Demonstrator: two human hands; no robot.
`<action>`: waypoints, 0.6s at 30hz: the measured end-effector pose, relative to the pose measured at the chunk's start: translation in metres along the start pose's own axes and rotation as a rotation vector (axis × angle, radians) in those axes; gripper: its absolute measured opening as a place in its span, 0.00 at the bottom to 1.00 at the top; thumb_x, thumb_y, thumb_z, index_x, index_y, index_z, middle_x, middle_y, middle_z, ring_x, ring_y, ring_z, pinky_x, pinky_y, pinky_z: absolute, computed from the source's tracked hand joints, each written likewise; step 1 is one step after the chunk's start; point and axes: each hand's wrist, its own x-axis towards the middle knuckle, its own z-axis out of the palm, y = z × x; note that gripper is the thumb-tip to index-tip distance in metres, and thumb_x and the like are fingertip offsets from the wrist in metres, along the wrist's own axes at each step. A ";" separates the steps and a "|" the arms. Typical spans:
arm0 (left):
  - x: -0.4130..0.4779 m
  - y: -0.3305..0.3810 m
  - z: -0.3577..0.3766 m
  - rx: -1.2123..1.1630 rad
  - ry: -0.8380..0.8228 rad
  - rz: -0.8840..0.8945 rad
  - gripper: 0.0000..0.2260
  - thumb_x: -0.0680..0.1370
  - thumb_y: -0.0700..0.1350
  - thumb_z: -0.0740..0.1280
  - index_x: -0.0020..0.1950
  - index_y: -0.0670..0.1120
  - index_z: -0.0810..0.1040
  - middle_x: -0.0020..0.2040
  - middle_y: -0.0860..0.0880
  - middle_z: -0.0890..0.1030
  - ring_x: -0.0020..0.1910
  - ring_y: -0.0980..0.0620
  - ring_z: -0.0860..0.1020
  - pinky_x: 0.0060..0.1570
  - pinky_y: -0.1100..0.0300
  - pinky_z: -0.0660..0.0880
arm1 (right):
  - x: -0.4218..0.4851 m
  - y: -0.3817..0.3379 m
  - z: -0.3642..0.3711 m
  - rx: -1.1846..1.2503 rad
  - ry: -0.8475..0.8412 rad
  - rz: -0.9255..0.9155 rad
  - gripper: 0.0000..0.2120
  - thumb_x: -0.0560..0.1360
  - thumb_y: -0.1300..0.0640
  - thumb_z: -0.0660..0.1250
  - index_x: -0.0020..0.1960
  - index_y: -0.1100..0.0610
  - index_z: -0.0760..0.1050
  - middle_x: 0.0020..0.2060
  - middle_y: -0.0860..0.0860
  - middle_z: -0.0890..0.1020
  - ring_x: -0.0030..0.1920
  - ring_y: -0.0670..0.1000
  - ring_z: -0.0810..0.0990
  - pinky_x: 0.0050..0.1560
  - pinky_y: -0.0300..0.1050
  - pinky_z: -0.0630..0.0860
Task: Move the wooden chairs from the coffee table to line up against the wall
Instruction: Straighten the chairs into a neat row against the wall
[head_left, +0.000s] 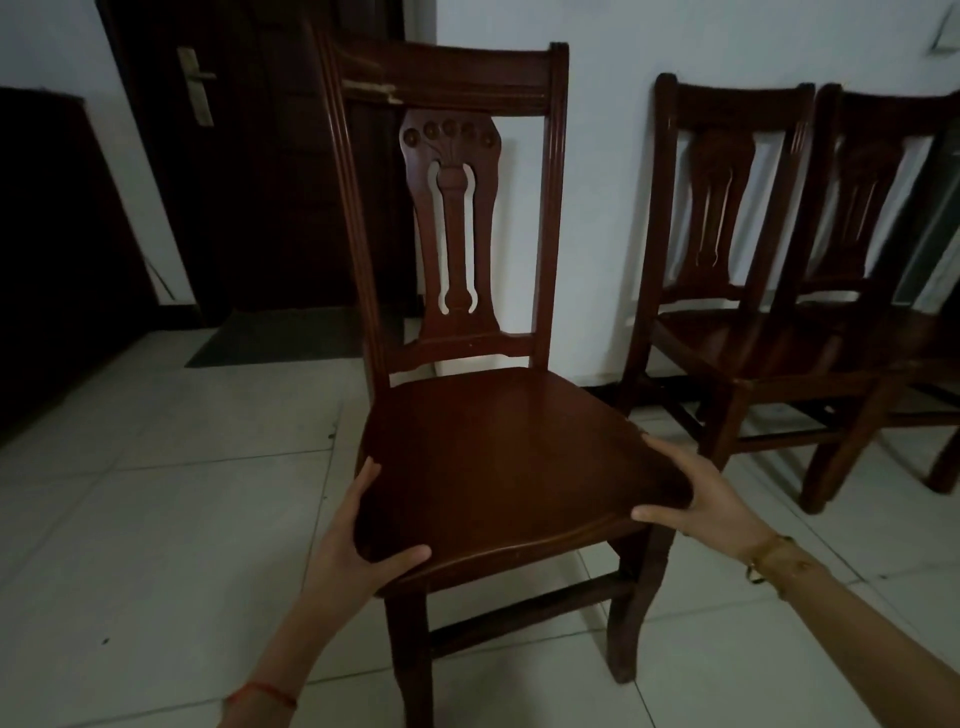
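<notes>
- Carved-back wooden chair (498, 457): upright on the tiled floor (156, 493), back toward the white wall (597, 208), left of two matching chairs (727, 291) lined against it.
- Left hand (358, 540): fingers closed around the seat's front-left corner.
- Right hand (701, 488): fingers closed around the front-right corner.
- Handling advice: keep both grips even, push straight back, level the front edge with the neighbours, and mind the nearest chair's leg.
</notes>
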 end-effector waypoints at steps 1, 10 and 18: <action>0.001 -0.003 0.002 -0.015 0.004 0.002 0.52 0.60 0.63 0.79 0.78 0.65 0.55 0.70 0.72 0.60 0.68 0.66 0.65 0.68 0.55 0.68 | 0.002 0.001 0.006 -0.006 0.001 0.000 0.50 0.59 0.35 0.77 0.76 0.45 0.62 0.72 0.48 0.68 0.72 0.50 0.66 0.72 0.57 0.65; 0.006 -0.003 0.018 -0.021 0.039 0.015 0.53 0.57 0.68 0.80 0.76 0.71 0.54 0.78 0.59 0.59 0.76 0.54 0.60 0.71 0.40 0.66 | 0.000 0.000 0.027 -0.141 -0.123 -0.129 0.48 0.59 0.30 0.75 0.73 0.34 0.57 0.73 0.45 0.67 0.76 0.47 0.58 0.76 0.59 0.56; 0.017 -0.003 0.026 0.019 0.045 0.066 0.55 0.56 0.70 0.78 0.76 0.71 0.51 0.76 0.59 0.60 0.75 0.54 0.61 0.70 0.40 0.67 | 0.009 0.014 0.028 -0.237 -0.065 -0.167 0.40 0.70 0.40 0.72 0.76 0.39 0.56 0.66 0.32 0.71 0.70 0.38 0.65 0.74 0.57 0.60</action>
